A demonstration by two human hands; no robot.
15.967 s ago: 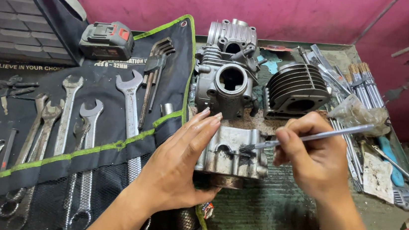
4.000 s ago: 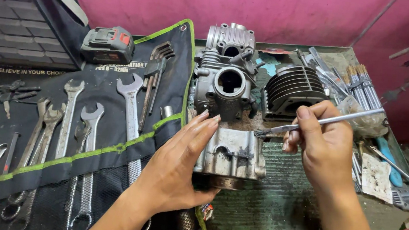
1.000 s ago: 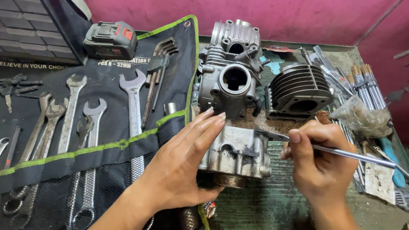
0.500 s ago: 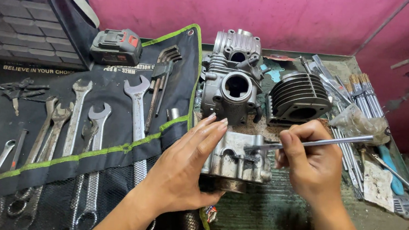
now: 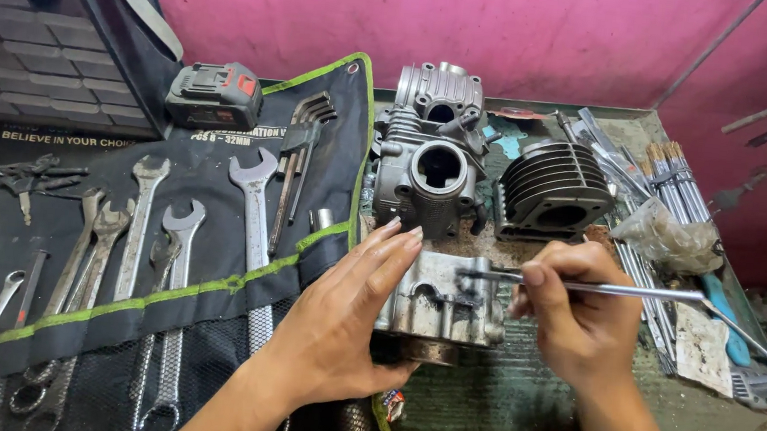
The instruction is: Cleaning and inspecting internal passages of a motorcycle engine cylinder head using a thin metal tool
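At the centre of the table (image 5: 513,425), a grey metal engine part (image 5: 445,306) rests flat. From its 9 o'clock side the left hand (image 5: 344,329) lies against it, fingers pressed together and extended. From 3 o'clock the right hand (image 5: 580,319) pinches a thin metal rod (image 5: 620,290) whose tip touches the part's top. At 12 o'clock stand a cylinder head (image 5: 431,164) and finned cylinder (image 5: 555,190); wrenches (image 5: 164,251) lie in a tool roll (image 5: 112,311) at 9 o'clock.
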